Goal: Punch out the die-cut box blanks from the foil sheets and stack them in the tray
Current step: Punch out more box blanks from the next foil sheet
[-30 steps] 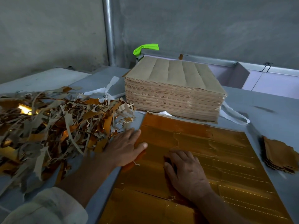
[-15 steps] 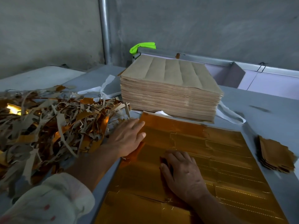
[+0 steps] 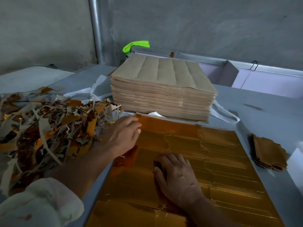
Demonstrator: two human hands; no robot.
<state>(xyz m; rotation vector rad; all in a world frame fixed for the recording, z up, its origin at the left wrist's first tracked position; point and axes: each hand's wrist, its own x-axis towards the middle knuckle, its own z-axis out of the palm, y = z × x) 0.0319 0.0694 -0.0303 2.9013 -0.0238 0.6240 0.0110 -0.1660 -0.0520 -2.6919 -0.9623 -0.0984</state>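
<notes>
Tray (image 3: 270, 82) — behind sheet stack (image 3: 164, 95).

The single wide-angle camera sat on the person's head at the near side of the counter (image 3: 265, 104), looking forward and down from close. It faced the far wall (image 3: 196, 22).

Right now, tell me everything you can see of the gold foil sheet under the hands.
The gold foil sheet is a shiny amber-gold rectangle lying flat on the grey table, its far edge close in front of the tall stack of brown sheets. Die-cut outlines and dashed crease lines cross its surface. The right hand presses flat on its middle; the left hand rests with straight fingers at its left edge. Its near end runs out of frame.
</notes>
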